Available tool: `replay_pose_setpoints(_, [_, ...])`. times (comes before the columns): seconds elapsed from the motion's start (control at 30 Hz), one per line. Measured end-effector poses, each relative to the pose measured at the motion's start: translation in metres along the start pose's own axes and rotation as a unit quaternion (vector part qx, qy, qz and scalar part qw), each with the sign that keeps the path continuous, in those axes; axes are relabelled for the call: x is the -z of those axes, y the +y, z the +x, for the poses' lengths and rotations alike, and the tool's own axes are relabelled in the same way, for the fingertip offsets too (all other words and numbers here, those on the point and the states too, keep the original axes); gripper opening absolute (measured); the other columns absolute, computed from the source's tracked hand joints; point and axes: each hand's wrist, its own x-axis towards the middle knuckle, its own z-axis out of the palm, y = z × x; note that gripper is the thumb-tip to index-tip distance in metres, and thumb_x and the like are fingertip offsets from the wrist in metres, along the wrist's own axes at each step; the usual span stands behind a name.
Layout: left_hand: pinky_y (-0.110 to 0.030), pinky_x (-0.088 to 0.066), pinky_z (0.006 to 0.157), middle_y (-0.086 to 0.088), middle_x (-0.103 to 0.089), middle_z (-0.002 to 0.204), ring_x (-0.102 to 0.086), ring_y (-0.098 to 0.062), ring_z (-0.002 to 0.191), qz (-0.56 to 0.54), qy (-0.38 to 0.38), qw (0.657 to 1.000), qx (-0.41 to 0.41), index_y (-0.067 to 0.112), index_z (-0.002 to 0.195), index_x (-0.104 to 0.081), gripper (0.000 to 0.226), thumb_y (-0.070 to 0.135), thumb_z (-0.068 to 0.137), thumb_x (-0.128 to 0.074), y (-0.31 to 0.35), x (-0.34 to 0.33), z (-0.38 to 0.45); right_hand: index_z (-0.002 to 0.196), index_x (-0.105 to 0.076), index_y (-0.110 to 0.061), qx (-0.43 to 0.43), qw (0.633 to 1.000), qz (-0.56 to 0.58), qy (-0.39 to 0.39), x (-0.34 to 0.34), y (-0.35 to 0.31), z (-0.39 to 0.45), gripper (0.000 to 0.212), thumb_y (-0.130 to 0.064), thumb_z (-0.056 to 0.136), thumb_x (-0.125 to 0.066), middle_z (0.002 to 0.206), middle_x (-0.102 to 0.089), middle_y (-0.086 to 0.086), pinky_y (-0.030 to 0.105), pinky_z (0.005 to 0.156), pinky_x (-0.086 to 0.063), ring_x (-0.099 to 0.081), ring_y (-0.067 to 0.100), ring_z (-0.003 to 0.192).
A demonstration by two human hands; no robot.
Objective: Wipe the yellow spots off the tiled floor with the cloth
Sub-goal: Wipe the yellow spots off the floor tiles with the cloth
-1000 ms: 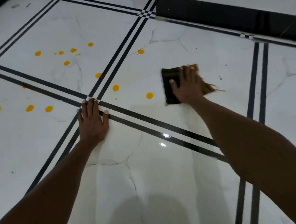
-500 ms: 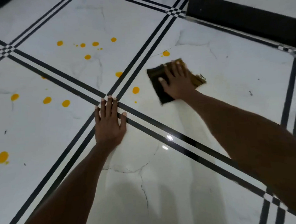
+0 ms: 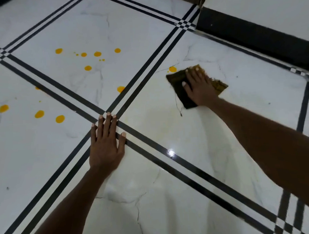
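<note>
Tiled floor [image 3: 170,195]: right hand [image 3: 201,87] presses cloth [image 3: 179,84].

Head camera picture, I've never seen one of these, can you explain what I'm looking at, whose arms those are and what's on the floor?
There is no machine here. The camera sits on a person's head and looks forward and down, so the two arms reaching in from the bottom are that person's own. The left hand rests flat on the white tiled floor, where black lines cross. The right hand presses a brownish cloth flat onto the floor with straight fingers; nothing is gripped. A yellow spot lies just beside the cloth's far corner, and more yellow spots are scattered over the tiles to the left.
</note>
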Motion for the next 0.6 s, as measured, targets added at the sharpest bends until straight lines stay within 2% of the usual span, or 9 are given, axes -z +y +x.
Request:
replay_pose_setpoints(0.1, [-0.051,-0.011,0.131,-0.002,-0.011,0.175,-0.001,-0.018,0.163,-0.001,0.008,1.000,0.001,0.018,0.166,-0.018,0.067,0.048,0.108,-0.027,0.000,-0.001,0.002,0.167,-0.012,-0.016,-0.057,0.998,0.020,-0.008,0.007,-0.005,0.066,0.065,-0.047,0.111,-0.024,0.176,-0.008,0.011,0.055,0.131,0.002,-0.003,0.034,0.163])
replay_pose_setpoints(0.17, [-0.051,-0.011,0.131,-0.001,-0.011,0.175,-0.001,-0.017,0.163,-0.001,0.011,1.000,0.005,0.018,0.166,-0.018,0.066,0.048,0.107,-0.027,0.002,-0.001,0.003,0.167,-0.014,-0.021,-0.049,0.999,0.011,-0.015,0.002,-0.028,0.086,0.064,-0.050,0.110,-0.022,0.176,-0.008,0.011,0.059,0.130,0.000,-0.005,0.036,0.162])
replay_pose_setpoints(0.27, [-0.051,-0.011,0.131,-0.001,-0.011,0.176,-0.001,-0.018,0.163,-0.001,0.005,1.000,0.002,0.017,0.166,-0.018,0.067,0.047,0.107,-0.029,0.002,0.000,0.004,0.166,-0.021,-0.027,0.098,0.995,-0.022,-0.009,-0.014,-0.091,0.056,0.065,-0.055,0.108,-0.019,0.175,-0.019,0.009,0.060,0.128,-0.009,-0.017,0.036,0.161])
replay_pose_setpoints(0.33, [-0.051,-0.012,0.131,-0.001,-0.011,0.175,-0.002,-0.018,0.163,0.010,0.007,1.000,0.002,0.016,0.166,-0.019,0.067,0.047,0.107,-0.029,0.002,0.003,0.002,0.166,-0.020,-0.031,0.203,0.978,-0.040,-0.020,-0.024,-0.115,0.005,0.066,-0.059,0.107,-0.019,0.175,-0.019,0.005,0.059,0.130,-0.008,-0.014,0.031,0.162])
replay_pose_setpoints(0.37, [-0.051,-0.012,0.131,-0.002,-0.010,0.175,-0.002,-0.018,0.163,0.011,0.007,1.000,0.002,0.016,0.166,-0.019,0.067,0.047,0.107,-0.029,0.002,0.004,0.002,0.166,-0.018,-0.033,0.243,0.969,-0.044,-0.030,-0.027,-0.111,-0.020,0.066,-0.062,0.107,-0.020,0.175,-0.015,0.003,0.058,0.130,-0.005,-0.010,0.028,0.163])
replay_pose_setpoints(0.43, [-0.051,-0.012,0.131,-0.002,-0.010,0.175,-0.002,-0.019,0.163,0.009,0.009,1.000,0.000,0.016,0.166,-0.019,0.067,0.047,0.107,-0.029,0.002,0.004,0.004,0.166,-0.016,-0.037,0.268,0.961,-0.053,-0.052,-0.025,-0.085,-0.049,0.066,-0.065,0.106,-0.022,0.176,-0.012,-0.002,0.055,0.131,-0.002,-0.006,0.024,0.163])
replay_pose_setpoints(0.5, [-0.051,-0.012,0.131,-0.002,-0.011,0.175,-0.002,-0.019,0.163,0.007,0.006,1.000,0.002,0.016,0.166,-0.019,0.067,0.047,0.107,-0.030,0.004,0.003,0.005,0.166,-0.016,-0.039,0.218,0.973,-0.063,-0.038,-0.013,-0.049,-0.031,0.068,-0.068,0.104,-0.020,0.175,-0.016,-0.001,0.057,0.131,-0.007,-0.011,0.027,0.163])
replay_pose_setpoints(0.6, [-0.052,-0.013,0.130,-0.001,-0.011,0.175,-0.003,-0.019,0.163,0.006,0.011,1.000,0.003,0.016,0.166,-0.020,0.066,0.047,0.107,-0.030,0.004,0.001,0.005,0.166,-0.013,-0.037,0.065,0.997,-0.039,-0.013,0.003,-0.029,0.041,0.074,-0.071,0.100,-0.011,0.176,-0.011,0.004,0.059,0.129,-0.006,-0.009,0.032,0.163])
